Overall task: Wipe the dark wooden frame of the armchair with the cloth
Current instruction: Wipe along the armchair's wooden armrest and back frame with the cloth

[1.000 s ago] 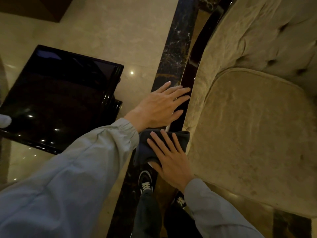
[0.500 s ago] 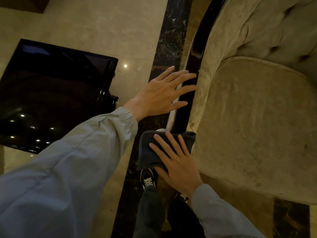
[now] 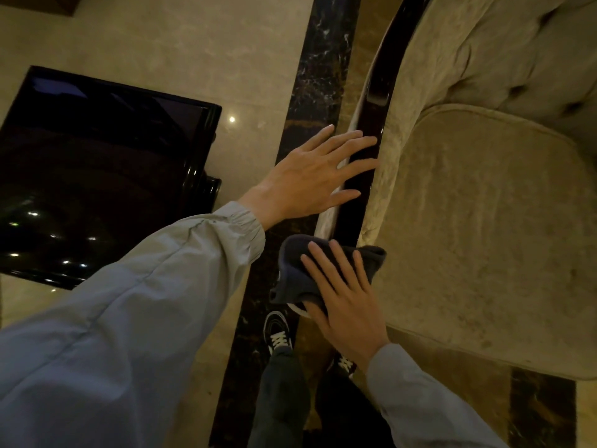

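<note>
Now, the right hand (image 3: pixel 347 295) lies flat with fingers spread, pressing the dark cloth (image 3: pixel 310 270) down on the near end of the armchair's dark wooden frame (image 3: pixel 361 189). The cloth drapes over that glossy rail and bunches to the left, off its edge. Farther along, the left hand (image 3: pixel 310 179) is open too, fingers fanned, its fingertips (image 3: pixel 368 140) laid across the same rail; it grips nothing. The frame curves away to the far side between a dark marble floor strip (image 3: pixel 316 59) on the left and the beige upholstered seat (image 3: pixel 484 227) on the right, touching the fabric along its whole run. There is open rail between the hands and beyond the left one. A black glossy worktop (image 3: pixel 97 169) sits well apart at left, cut off by the picture edge. Below the cloth, two dark sneakers (image 3: pixel 277 331) show on the floor, one partly hidden by the right wrist. The dim light hides the frame's near tip under the cloth.
</note>
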